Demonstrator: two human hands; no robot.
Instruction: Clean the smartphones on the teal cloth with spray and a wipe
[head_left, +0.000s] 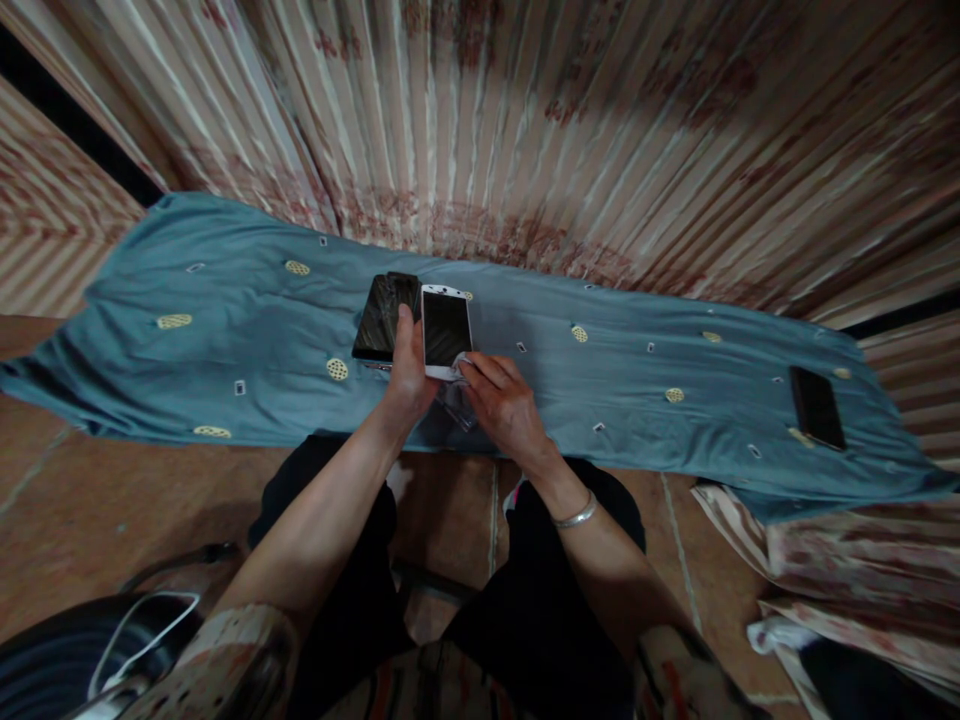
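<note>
A white smartphone with a dark screen is tilted up in my left hand, which is closed around its left edge with the thumb pointing up. My right hand pinches a thin greyish cloth against the phone's lower right corner. Part of the cloth hangs below the phone, and what the right fingertips cover is hidden. Just left of the white phone, dark glossy phones lie overlapping on the blue bedsheet-like cover; my left thumb passes in front of them.
Another black phone lies at the cover's right end. A pleated, flower-patterned curtain hangs behind. My knees are under the front edge. At the lower left, a white cable rests on a dark round object. Brown floor tiles show below.
</note>
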